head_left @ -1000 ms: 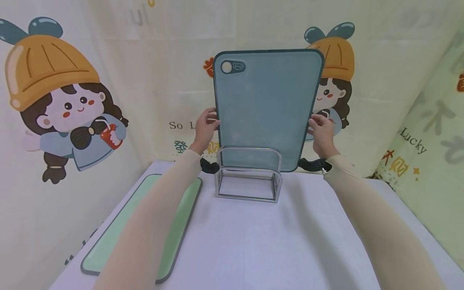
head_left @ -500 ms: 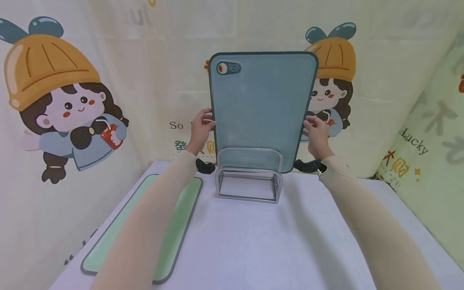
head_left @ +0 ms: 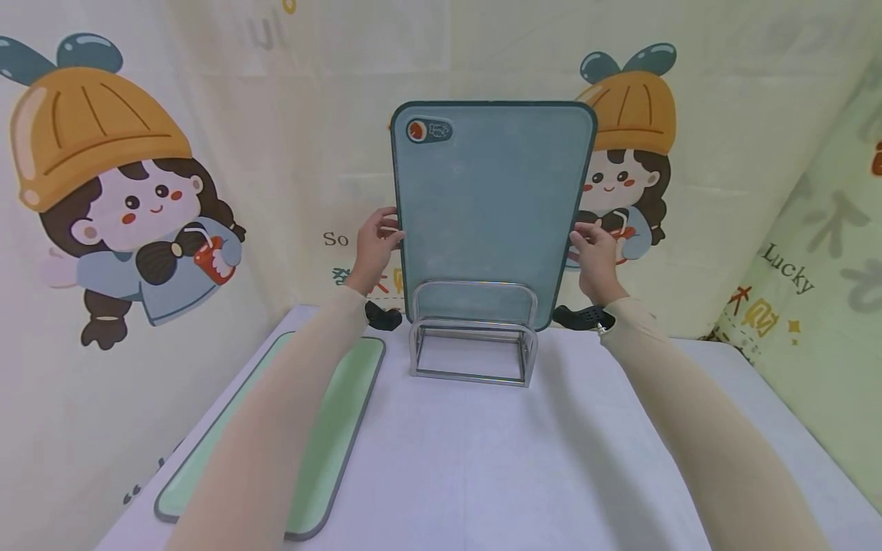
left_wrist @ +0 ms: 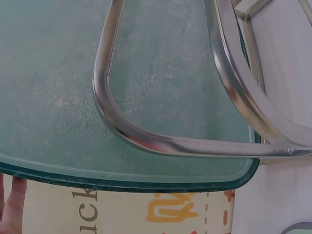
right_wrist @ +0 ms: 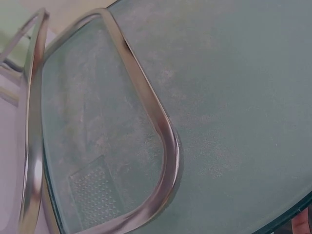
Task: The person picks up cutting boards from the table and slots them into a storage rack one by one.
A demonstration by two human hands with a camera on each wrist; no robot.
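Observation:
A blue-green cutting board (head_left: 492, 199) with a dark rim and a hole at its top left corner stands nearly upright. My left hand (head_left: 375, 243) pinches its left edge, and my right hand (head_left: 596, 259) pinches the right edge. The board's lower part is behind the front loops of a silver metal rack (head_left: 475, 322). Close up in the left wrist view, a curved rack bar (left_wrist: 146, 141) crosses in front of the board, with my fingertips (left_wrist: 17, 192) at its rim. A dimpled grating patch (right_wrist: 97, 195) near the board's bottom corner shows in the right wrist view.
A green cutting board (head_left: 338, 428) with a grey rim lies flat on the white table (head_left: 517, 474) at the left, partly under my left forearm. Cloth with cartoon figures and lettering hangs behind and along both sides.
Both hands have shifted the blue-green board left and slightly down, and it now sits more centrally behind the rack's loops. Rack and green board have stayed put.

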